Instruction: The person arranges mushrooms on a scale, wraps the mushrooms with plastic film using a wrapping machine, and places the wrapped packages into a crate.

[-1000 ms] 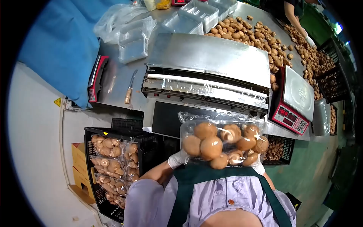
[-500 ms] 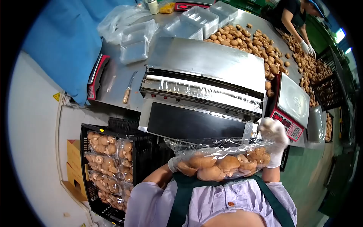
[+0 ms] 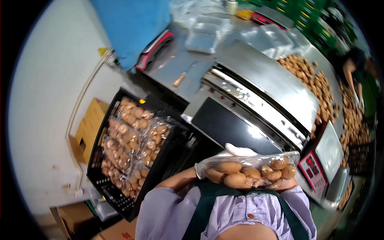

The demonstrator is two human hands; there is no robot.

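A pack of brown mushrooms [image 3: 236, 180] in clear film lies across in front of my chest. My left hand [image 3: 201, 170], in a white glove, holds its left end; the cuff shows, and the film and pack cover much of the hand. At the right end, my right forearm passes behind the pack, which hides most of that hand as it supports it. White-gloved fingers [image 3: 240, 151] rise above the pack's far edge; which hand they belong to is unclear. Just beyond stands the film-wrapping machine [image 3: 232, 124] with its black plate.
At left, a black crate [image 3: 94, 160] holds several wrapped mushroom packs. A knife [image 3: 180, 80] and clear trays [image 3: 204, 36] lie on the metal table. Right are a red scale [image 3: 314, 172] and loose mushrooms [image 3: 308, 76]. A co-worker [image 3: 352, 72] handles mushrooms at far right.
My view has swung left, bringing the crate further into sight. My right hand has left the pack's right end and gone behind or under it; the loose film there now lies closer.
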